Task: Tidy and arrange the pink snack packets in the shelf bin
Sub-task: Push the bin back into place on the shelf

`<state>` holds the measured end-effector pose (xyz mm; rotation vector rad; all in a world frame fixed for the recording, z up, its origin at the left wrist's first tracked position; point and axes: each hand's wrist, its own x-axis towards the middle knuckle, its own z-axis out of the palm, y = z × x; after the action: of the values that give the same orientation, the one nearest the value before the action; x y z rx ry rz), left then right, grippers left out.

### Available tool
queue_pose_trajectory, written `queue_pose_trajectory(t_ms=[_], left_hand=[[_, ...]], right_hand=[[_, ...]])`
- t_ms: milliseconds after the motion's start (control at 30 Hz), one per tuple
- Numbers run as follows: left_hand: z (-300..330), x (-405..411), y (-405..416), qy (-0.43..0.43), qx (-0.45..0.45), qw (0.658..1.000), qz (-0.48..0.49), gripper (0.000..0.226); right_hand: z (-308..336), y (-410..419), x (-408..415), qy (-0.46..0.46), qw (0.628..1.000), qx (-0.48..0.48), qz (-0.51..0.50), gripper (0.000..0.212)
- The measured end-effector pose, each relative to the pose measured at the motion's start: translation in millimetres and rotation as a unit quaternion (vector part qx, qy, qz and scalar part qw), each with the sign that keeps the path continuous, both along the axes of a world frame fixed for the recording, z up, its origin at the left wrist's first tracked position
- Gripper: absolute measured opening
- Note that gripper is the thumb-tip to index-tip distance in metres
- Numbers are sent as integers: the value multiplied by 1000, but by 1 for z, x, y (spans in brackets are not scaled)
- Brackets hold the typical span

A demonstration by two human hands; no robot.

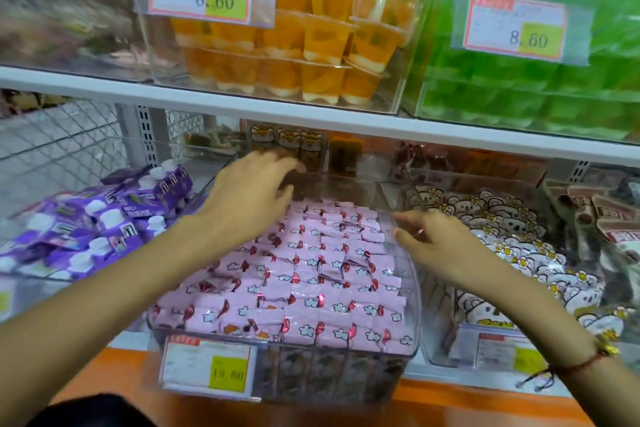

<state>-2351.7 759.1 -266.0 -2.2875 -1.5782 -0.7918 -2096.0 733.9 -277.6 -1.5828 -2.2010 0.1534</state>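
PROGRESS: pink snack packets (311, 274) mostly rowed in clear bin (414, 288), centre frame; front row untidy | left hand (249, 194) spread, empty, above back rows; right hand (433, 239) loosely curled, empty, at right wall

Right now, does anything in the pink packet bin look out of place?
Mostly tidy rows. At the front left of the pink packets, a few lie tilted, showing orange print, near the price tag.

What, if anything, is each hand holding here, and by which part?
Nothing is held. The left hand hovers spread over the pink snack packets; the right hand rests loosely by the clear bin edge, gripping nothing.
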Motion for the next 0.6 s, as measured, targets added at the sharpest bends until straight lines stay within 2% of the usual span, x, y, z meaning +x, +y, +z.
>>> queue_pose_trajectory(t_ms=[67,133,300,500,600], left_hand=[[-2,-26,-28,29,25,998,41,42],[-5,-48,-50,31,-15,995,97,45],[-19,-68,-68,23,-85,977,196,28],[-26,-65,-61,-48,-91,977,185,34],[-27,-67,-57,-73,-135,973,170,28]], right_hand=[[-2,-6,0,-6,1000,-12,5,28],[-4,-11,-3,-7,1000,-25,5,33],[-5,-13,-10,-14,997,-55,-54,45],[7,-16,-7,-73,992,-69,-70,30],[15,-20,-2,-81,989,-77,-97,34]])
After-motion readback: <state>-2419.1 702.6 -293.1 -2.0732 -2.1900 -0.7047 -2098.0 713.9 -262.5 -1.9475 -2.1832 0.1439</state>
